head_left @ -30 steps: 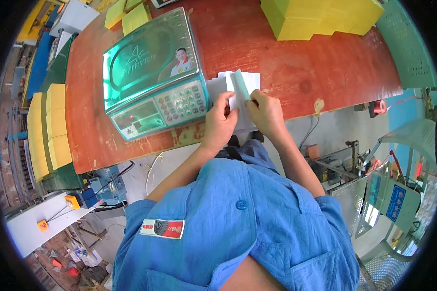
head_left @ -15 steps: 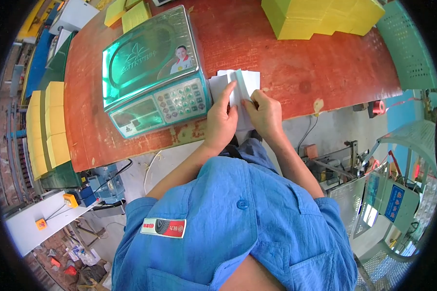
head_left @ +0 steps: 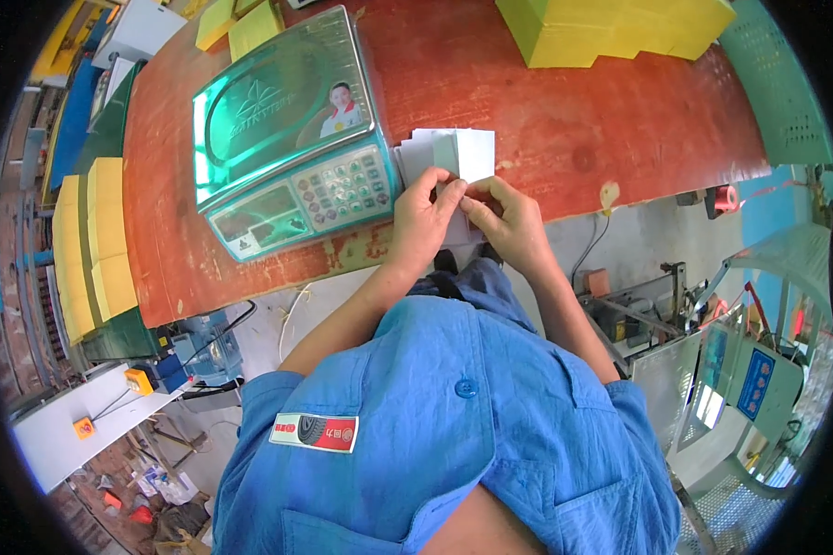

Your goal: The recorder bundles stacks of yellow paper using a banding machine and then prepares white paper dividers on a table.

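Both my hands work close together at the front edge of the red table, just right of the scale. My left hand is closed, thumb and index finger pinching the near end of a folded pale paper. From the other side my right hand pinches the same end, its fingertips nearly touching the left ones. White paper sheets lie loosely stacked under and beside the folded piece. The fingers hide the exact grip and the paper's near edge.
A teal electronic scale with keypad stands left of my hands. Yellow stacks sit at the back right, more yellow blocks at the back left. A green perforated bin borders the table's right end. Yellow bundles stand beyond its left edge.
Both hands have drawn slightly toward me along the paper. My left index finger, stretched along the fold before, is now bent into a pinch, and the fingertips of both hands have come together.
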A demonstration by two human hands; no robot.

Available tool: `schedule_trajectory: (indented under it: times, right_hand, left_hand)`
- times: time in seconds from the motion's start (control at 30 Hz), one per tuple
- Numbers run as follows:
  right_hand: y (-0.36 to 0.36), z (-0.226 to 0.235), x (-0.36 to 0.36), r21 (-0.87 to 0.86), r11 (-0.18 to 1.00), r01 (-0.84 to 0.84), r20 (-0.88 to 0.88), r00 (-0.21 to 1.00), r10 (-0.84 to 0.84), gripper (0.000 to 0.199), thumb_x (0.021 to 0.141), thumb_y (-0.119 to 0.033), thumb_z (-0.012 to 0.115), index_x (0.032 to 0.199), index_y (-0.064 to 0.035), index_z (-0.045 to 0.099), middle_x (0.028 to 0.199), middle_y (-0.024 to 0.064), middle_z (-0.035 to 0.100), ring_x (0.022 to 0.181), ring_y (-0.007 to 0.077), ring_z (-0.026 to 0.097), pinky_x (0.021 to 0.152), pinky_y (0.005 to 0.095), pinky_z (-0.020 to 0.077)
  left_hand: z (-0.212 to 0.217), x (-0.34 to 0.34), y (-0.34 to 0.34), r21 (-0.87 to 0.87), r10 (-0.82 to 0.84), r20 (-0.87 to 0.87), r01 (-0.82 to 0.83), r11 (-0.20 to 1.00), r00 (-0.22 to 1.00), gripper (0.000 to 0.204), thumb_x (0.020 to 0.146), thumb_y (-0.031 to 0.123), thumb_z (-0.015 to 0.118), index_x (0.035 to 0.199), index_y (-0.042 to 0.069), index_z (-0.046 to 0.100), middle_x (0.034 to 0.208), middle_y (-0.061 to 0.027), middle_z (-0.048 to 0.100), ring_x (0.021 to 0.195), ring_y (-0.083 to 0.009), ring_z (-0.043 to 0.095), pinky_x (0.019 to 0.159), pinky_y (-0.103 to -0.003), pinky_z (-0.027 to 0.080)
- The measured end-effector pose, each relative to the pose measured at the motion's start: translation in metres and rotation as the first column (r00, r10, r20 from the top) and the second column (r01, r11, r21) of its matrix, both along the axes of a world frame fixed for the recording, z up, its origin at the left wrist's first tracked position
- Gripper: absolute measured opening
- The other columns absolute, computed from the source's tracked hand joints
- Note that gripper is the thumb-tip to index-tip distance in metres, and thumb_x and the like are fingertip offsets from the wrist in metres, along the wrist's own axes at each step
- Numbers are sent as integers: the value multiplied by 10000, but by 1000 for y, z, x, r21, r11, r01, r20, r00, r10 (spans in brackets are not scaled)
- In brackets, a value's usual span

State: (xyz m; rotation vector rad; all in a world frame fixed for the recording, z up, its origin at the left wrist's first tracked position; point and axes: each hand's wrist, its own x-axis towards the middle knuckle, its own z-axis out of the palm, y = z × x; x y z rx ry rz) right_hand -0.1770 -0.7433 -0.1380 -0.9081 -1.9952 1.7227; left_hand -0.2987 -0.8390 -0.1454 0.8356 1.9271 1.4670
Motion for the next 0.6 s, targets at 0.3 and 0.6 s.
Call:
schedule_trajectory:
  times: [0.3,0.6]
  right_hand:
    - [2,2,0,-43,999,-15,-14,1000,14,262,905,-181,694,1014,51,645,854,126,705,758,147,677,676,297,548]
    - [3,4,0,-97,995,-21,-23,1000,19,237,914,-157,679,1020,52,638,823,102,692,725,135,664,639,291,540]
  left_hand:
    - [1,2,0,-32,-11,105,15,999,994,187,974,202,613,969,15,618,845,1,606,782,-64,517,709,-237,446]
    - [3,2,-1,-12,-27,38,28,1000,999,199,978,207,610,977,8,618,829,6,584,772,-71,499,696,-239,434]
